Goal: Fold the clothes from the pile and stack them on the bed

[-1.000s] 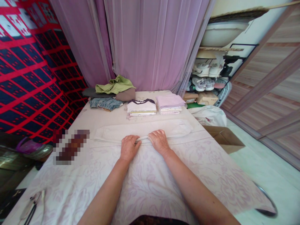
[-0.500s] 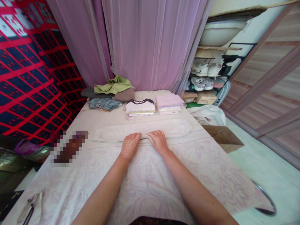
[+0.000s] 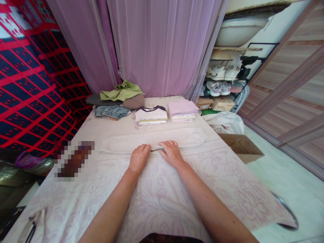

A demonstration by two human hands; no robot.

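A white knit garment lies folded into a long strip across a table covered with a pale floral cloth. My left hand and my right hand sit side by side at the middle of its near edge. The fingers of both curl over that edge and pinch it; the fingertips nearly touch each other.
Behind the strip lie a folded white tee with a dark collar, a lilac stack, denim and a green garment. A purple curtain hangs at the back. A cardboard box and shoe rack stand to the right.
Both hands stay on the garment's near edge. My fingers have flattened a little and the gap between the hands has closed slightly. The view has tilted a bit.
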